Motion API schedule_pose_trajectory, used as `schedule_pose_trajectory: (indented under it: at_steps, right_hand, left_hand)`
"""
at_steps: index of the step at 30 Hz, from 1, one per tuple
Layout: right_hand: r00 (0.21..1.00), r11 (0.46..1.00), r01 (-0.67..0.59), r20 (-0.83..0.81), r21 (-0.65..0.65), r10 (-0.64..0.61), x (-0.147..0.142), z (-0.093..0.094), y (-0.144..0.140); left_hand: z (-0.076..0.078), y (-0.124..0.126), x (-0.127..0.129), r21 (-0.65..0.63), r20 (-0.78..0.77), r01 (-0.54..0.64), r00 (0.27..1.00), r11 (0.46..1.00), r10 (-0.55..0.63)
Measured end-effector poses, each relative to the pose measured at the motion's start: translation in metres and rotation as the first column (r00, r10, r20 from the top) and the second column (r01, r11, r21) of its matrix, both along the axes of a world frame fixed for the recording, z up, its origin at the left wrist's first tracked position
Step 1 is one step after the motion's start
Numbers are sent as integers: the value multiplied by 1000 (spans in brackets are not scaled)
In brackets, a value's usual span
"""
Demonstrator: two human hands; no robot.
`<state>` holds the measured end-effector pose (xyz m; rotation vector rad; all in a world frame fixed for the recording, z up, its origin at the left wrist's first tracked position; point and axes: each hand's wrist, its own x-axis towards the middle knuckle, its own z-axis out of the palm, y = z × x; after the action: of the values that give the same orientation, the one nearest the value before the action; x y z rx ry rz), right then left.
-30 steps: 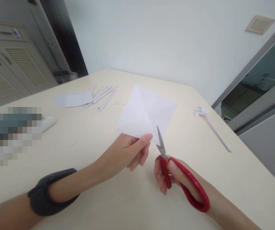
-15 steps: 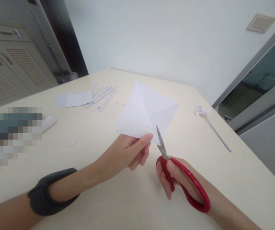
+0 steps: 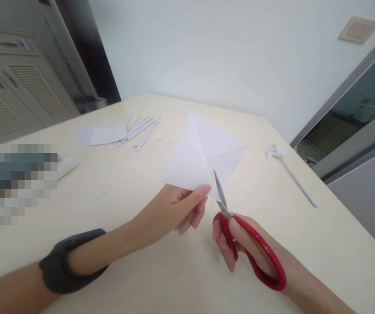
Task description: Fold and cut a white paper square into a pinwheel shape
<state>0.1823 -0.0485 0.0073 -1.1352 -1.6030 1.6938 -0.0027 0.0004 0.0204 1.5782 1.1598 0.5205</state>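
Note:
My left hand (image 3: 187,207) pinches a white square sheet of paper (image 3: 190,152) near its lower corner, thumb on top and fingers beneath. Crease lines cross the sheet and meet around its middle. In my right hand (image 3: 236,240) is a pair of scissors (image 3: 261,248) with red handles, my thumb and fingers in the loops. One blade lies over the paper at the near corner, pointing up toward the middle; part of the other blade is hidden under the sheet. A dark band (image 3: 72,261) is on my left wrist.
A paper pinwheel (image 3: 277,151) on a rolled paper stick lies at the right. Several rolled paper tubes (image 3: 143,131) and flat paper sheets (image 3: 109,134) are at the back left, with small scraps (image 3: 166,140) beside them. A white object (image 3: 66,168) lies at the left by a blurred-out area.
My left hand and the paper have shifted slightly to the right, bringing the near corner deeper between the scissor blades. My right hand has hardly moved.

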Motion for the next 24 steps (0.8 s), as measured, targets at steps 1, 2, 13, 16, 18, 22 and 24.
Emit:
schedule_pose_trajectory:
  at_steps: [1,2,13,16,18,22,24]
  right_hand:
    - [1000,1000,-4,-2,1,4,0,1,0]
    - [1000,1000,-9,-3,0,9,0,3,0]
    - [999,1000,4,-50,12,-4,-1,-6,1]
    - [997,1000,3,-78,7,-2,0,-9,0]
    - [996,1000,-1,-87,2,1,0,-10,0]
    - [997,1000,10,-72,-21,-12,-1,-6,-1]
    - [999,999,11,-49,-36,-13,-2,-3,-2]
  left_hand:
    - [0,0,0,-5,-3,16,1000,1000,-16]
    - [1,-1,0,-10,-7,27,1000,1000,-27]
    - [-3,-1,-3,-20,-11,57,998,998,-57]
    - [-5,0,-3,-6,-4,49,999,999,-49]
    - [-4,0,-2,-17,-5,48,999,999,-48]
    - [-4,-1,0,-33,-15,30,999,999,-30]
    - [-5,-1,1,-21,-11,18,1000,1000,-18]
